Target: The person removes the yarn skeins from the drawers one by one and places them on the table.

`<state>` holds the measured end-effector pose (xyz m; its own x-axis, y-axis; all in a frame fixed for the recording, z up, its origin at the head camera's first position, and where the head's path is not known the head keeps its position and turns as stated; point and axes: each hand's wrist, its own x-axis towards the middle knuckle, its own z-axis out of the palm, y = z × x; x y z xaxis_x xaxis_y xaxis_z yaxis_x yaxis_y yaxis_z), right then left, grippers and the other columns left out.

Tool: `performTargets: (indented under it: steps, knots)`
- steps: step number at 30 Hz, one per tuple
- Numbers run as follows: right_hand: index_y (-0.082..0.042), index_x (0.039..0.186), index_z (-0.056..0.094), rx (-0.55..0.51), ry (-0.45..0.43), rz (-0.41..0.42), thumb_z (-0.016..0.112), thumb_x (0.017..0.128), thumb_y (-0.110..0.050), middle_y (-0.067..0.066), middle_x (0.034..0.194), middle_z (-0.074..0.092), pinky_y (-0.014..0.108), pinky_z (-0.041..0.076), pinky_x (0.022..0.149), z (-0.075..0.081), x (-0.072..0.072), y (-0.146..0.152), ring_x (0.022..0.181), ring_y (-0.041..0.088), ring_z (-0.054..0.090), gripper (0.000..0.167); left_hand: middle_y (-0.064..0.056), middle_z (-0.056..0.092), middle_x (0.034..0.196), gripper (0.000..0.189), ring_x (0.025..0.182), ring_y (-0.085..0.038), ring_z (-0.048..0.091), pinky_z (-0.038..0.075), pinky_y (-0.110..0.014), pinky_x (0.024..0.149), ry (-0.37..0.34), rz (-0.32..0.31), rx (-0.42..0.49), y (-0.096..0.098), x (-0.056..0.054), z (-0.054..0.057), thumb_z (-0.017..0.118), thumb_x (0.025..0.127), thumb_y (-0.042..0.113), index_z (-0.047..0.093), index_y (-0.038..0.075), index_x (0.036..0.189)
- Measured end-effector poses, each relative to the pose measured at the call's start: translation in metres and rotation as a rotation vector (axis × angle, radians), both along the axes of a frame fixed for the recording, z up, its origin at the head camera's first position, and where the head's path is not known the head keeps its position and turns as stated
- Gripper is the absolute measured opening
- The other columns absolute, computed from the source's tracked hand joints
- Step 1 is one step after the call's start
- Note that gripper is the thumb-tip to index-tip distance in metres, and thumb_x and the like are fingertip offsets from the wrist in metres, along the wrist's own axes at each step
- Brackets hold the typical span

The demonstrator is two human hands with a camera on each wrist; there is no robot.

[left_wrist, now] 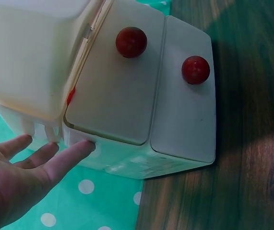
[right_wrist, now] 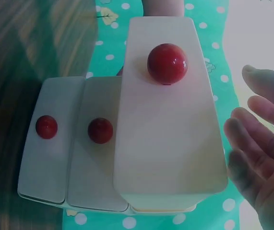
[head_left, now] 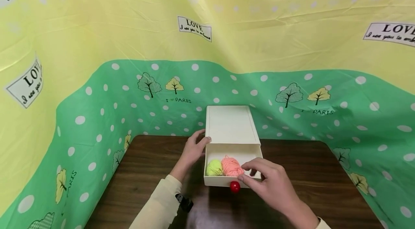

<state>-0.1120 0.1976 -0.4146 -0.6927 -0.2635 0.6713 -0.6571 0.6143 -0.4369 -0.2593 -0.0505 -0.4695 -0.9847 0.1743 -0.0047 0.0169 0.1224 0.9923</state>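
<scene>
A white drawer box [head_left: 230,124] stands on the table with its top drawer [head_left: 217,181] pulled out. Inside the drawer lie a lime yarn ball [head_left: 214,167] and, beside it, a coral yarn ball [head_left: 231,166]. My left hand [head_left: 194,148] steadies the box's left side, its fingers [left_wrist: 72,155] extended along the wall. Over the drawer's front right part hovers my right hand [head_left: 273,184], fingers loosely bent and thumb apart, close to the coral yarn. Nothing shows in its grasp; whether a fingertip touches the yarn, I cannot tell. A red knob [right_wrist: 167,63] sits on the drawer front.
Beneath the pulled-out drawer are two closed drawers with red knobs, a middle one [left_wrist: 113,91] and a bottom one [left_wrist: 182,115]. The dark wooden table [head_left: 301,171] extends on both sides. A patterned green and yellow curtain [head_left: 181,77] hangs behind the box.
</scene>
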Motion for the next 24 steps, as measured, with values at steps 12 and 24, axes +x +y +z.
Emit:
performTargets:
  steps: [12, 24]
  knots:
    - [-0.018, 0.101, 0.078, 0.111, -0.192, -0.085, 0.091, 0.078, -0.027, -0.009, 0.099, 0.073, 0.024, 0.057, 0.060, 0.000, -0.021, -0.004, 0.081, 0.011, 0.067, 0.027, -0.019, 0.056, 0.139, 0.061, 0.106, -0.030, 0.070, 0.063, -0.046, 0.083, 0.001, -0.013, 0.012, -0.001, 0.001, -0.001, 0.063, 0.099, 0.041, 0.048, 0.013, 0.152]
    - [-0.025, 0.105, 0.079, 0.302, -0.442, -0.075, 0.088, 0.079, -0.039, -0.012, 0.102, 0.076, 0.025, 0.055, 0.069, 0.004, -0.047, -0.003, 0.078, 0.001, 0.067, 0.032, -0.019, 0.055, 0.140, 0.061, 0.105, -0.030, 0.070, 0.063, -0.047, 0.083, -0.005, -0.011, 0.006, 0.000, 0.002, 0.001, 0.063, 0.098, 0.041, 0.048, 0.014, 0.151]
